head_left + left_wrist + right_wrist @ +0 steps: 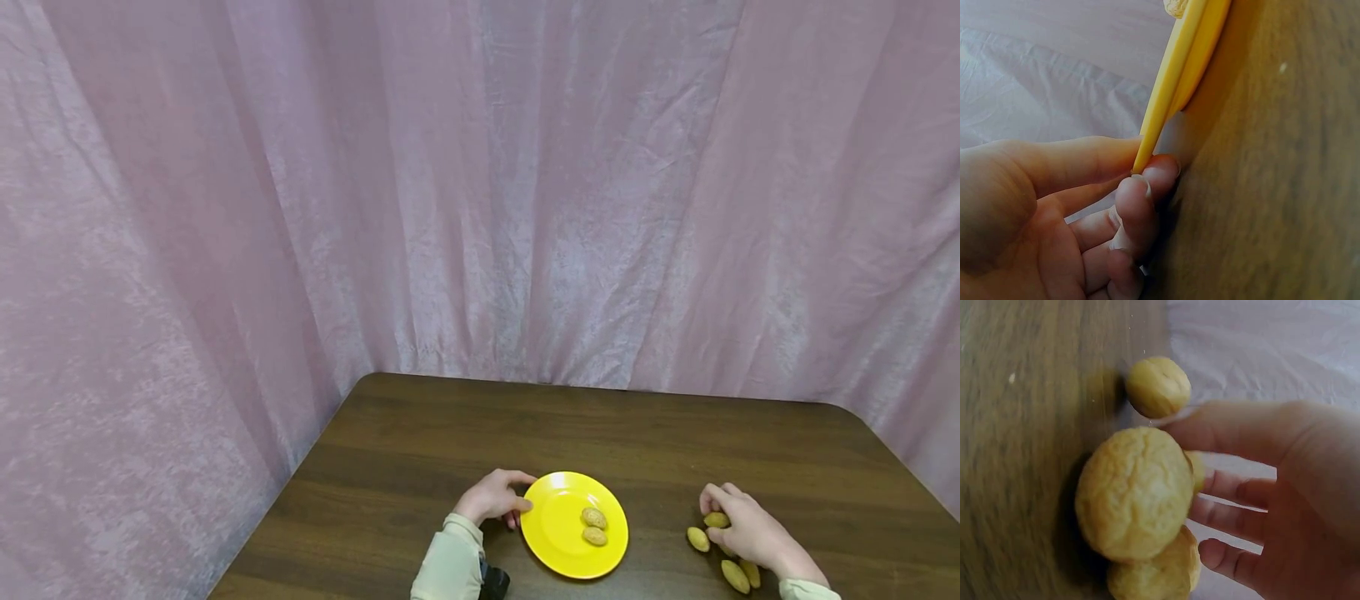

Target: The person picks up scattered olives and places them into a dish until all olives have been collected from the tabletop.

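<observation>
A yellow plate (551,550) lies on the brown table with two wrinkled, yellowish oval pieces (594,517) on its right half. My left hand (491,498) pinches the plate's left rim, thumb on top and fingers beneath, as the left wrist view shows. Over at the right, my right hand (750,529) is among several similar oval pieces (698,539). Its thumb and fingers close around one oval piece (716,519). In the right wrist view a large near piece (1135,494) partly hides this grip, and another piece (1159,387) sits beyond the thumb.
The dark wooden table (420,433) has rounded far corners. Behind it and along the left hangs a pinkish curtain (525,208). A black device (494,581) shows at my left wrist, beside the pale sleeve (450,560).
</observation>
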Demonstrator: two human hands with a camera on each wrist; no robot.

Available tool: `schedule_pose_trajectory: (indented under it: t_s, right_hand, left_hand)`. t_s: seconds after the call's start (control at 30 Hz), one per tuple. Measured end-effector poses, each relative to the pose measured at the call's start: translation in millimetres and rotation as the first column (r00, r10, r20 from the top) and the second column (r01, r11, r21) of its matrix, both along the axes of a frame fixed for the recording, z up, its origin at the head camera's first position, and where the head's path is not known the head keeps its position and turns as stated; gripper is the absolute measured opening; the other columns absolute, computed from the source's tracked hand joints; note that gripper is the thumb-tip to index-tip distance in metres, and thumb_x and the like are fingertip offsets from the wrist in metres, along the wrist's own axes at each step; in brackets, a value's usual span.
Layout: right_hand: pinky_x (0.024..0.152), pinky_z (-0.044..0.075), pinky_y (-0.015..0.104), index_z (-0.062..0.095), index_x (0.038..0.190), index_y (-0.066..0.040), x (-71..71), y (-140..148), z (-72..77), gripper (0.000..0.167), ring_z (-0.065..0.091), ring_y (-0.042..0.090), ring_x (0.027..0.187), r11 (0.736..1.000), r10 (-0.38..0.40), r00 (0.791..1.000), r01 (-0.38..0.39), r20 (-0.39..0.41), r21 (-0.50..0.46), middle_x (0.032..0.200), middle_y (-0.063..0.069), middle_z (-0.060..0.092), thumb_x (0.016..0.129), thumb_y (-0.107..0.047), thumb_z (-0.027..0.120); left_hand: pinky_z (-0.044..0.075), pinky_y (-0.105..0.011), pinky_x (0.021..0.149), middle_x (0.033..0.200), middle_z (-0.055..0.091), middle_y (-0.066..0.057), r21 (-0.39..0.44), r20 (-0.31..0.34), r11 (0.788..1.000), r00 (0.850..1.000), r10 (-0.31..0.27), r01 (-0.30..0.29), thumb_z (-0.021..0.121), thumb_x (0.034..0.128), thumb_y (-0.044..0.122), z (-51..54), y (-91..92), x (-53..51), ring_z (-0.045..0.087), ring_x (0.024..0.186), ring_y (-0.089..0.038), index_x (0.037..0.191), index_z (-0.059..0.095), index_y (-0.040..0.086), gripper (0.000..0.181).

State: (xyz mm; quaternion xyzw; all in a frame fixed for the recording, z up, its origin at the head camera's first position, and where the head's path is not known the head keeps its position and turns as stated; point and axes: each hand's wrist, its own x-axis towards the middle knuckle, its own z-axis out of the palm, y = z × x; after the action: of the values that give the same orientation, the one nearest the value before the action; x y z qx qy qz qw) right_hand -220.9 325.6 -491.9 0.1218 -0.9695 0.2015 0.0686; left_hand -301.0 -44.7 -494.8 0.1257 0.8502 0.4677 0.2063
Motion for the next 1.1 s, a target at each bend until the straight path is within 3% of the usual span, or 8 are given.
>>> schedule_pose_trajectory:
  t_s: [0.23, 0.43, 0.6, 0.8, 0.93, 1.1]
  right_hand:
    - [0.06, 0.034, 0.022, 0.051, 0.079, -0.017, 0.7, -3, -4.6, 0.03, 0.039, 0.001, 0.069, 1.0, -0.025, 0.996, 0.026, -0.082, 0.006, 0.077, -0.005, 0.042, 0.069, 0.001, 0.073]
    - [0.061, 0.038, 0.025, 0.055, 0.087, -0.015, -0.1, -5, 6.0, 0.026, 0.045, 0.006, 0.072, 0.996, -0.078, 0.996, 0.079, -0.033, 0.03, 0.082, -0.004, 0.048, 0.074, -0.003, 0.075]
    - [0.063, 0.045, 0.032, 0.059, 0.089, -0.015, 0.3, -12, 17.5, 0.023, 0.054, 0.012, 0.078, 0.995, -0.096, 0.991, 0.099, -0.091, 0.029, 0.086, -0.003, 0.055, 0.076, -0.006, 0.076]
    - [0.061, 0.044, 0.027, 0.062, 0.085, -0.02, 6.3, -32, 31.9, 0.022, 0.052, 0.005, 0.074, 0.997, -0.072, 0.97, 0.077, -0.233, 0.011, 0.083, -0.011, 0.054, 0.075, -0.008, 0.077]
    - [0.058, 0.041, 0.023, 0.063, 0.085, -0.022, 6.9, -56, 41.8, 0.022, 0.047, 0.0, 0.072, 0.998, -0.056, 0.966, 0.054, -0.251, -0.014, 0.083, -0.014, 0.053, 0.077, -0.009, 0.078]
    - [0.058, 0.043, 0.021, 0.063, 0.084, -0.023, 5.5, -92, 45.0, 0.024, 0.051, -0.001, 0.072, 1.0, 0.007, 0.953, -0.016, -0.301, -0.027, 0.082, -0.016, 0.055, 0.075, -0.009, 0.08]
  left_hand:
    - [0.047, -0.023, 0.049, 0.056, 0.056, -0.002, 0.002, 0.002, 1.0, 1.0, 0.006, -0.006, 0.07, 0.0852, 0.008, -3.0, 0.5, 0.6, 0.05, 0.043, -0.011, 0.122, 0.066, 0.01, 0.037]
    - [0.049, -0.025, 0.049, 0.056, 0.057, -0.003, 0.005, 0.0, 1.0, 1.0, 0.009, -0.009, 0.07, 0.0851, 0.008, -2.7, 1.1, 0.4, 0.05, 0.043, -0.012, 0.123, 0.066, 0.01, 0.038]
    - [0.049, -0.025, 0.049, 0.056, 0.057, -0.003, 0.002, 0.004, 1.0, 1.0, 0.006, -0.006, 0.07, 0.0853, 0.008, -2.6, 1.7, 0.0, 0.051, 0.043, -0.013, 0.123, 0.066, 0.011, 0.038]
    - [0.049, -0.026, 0.05, 0.055, 0.057, -0.003, 0.002, 0.007, 1.0, 1.0, 0.006, -0.006, 0.071, 0.0849, 0.009, -5.1, 3.7, 0.5, 0.052, 0.044, -0.013, 0.122, 0.067, 0.011, 0.037]
    - [0.05, -0.025, 0.05, 0.055, 0.058, -0.003, -0.002, 0.002, 1.0, 1.0, 0.009, -0.009, 0.071, 0.0847, 0.009, -3.4, 2.9, -0.7, 0.052, 0.043, -0.013, 0.122, 0.066, 0.01, 0.038]
    - [0.05, -0.024, 0.049, 0.056, 0.058, -0.003, -0.014, 0.008, 1.0, 1.0, 0.011, -0.011, 0.071, 0.0854, 0.01, -2.2, -0.2, -2.0, 0.051, 0.043, -0.012, 0.123, 0.066, 0.01, 0.038]
